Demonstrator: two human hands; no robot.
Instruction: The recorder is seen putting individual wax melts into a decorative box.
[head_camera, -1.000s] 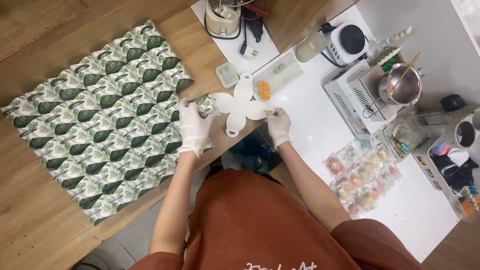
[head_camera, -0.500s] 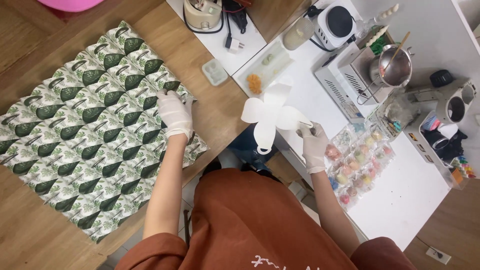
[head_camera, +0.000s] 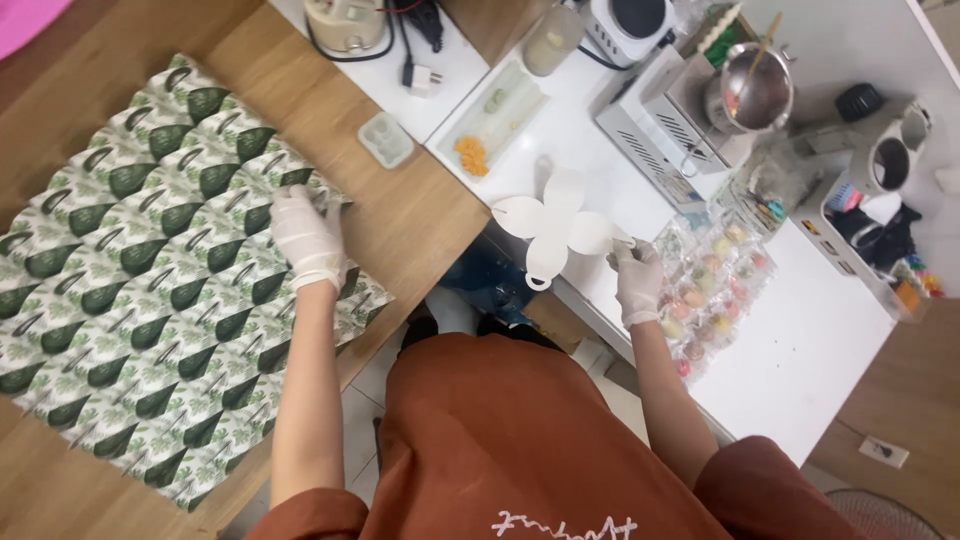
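White counter (head_camera: 820, 330), flower-shaped card (head_camera: 552, 228) pinched by right hand (head_camera: 637, 282)

Wooden table (head_camera: 420, 215) beside white counter (head_camera: 830, 340), tiled floor (head_camera: 360, 385).

We see the leaf-print sheets (head_camera: 150, 270) spread on the table (head_camera: 420, 215) at the left, with our left hand (head_camera: 305, 235) on their right edge. To the right, our right hand (head_camera: 635, 275) holds the petal-shaped cutout (head_camera: 555, 225) over the gap between tables. Just right of it lie wrapped sweets (head_camera: 715, 290); behind them stands a pot (head_camera: 755, 95).
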